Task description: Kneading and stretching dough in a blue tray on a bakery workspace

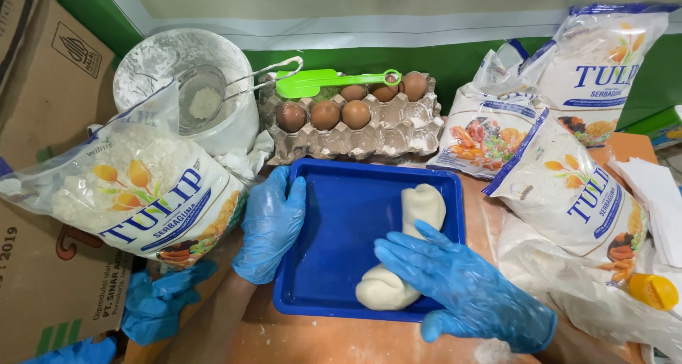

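A blue rectangular tray (341,215) lies on the orange work surface. A long roll of pale dough (419,208) rests along the tray's right side. My right hand (462,286), in a blue glove, presses flat on the middle of the dough with fingers spread. Gloved in blue as well, my left hand (270,225) grips the tray's left rim.
Behind the tray stands a floury egg carton (383,133) with several brown eggs and a green spatula (320,82). A white bucket with a metal sieve (202,98) is at back left. Flour bags (142,193) lie left and right (568,193). Cardboard boxes (50,87) stand at the left.
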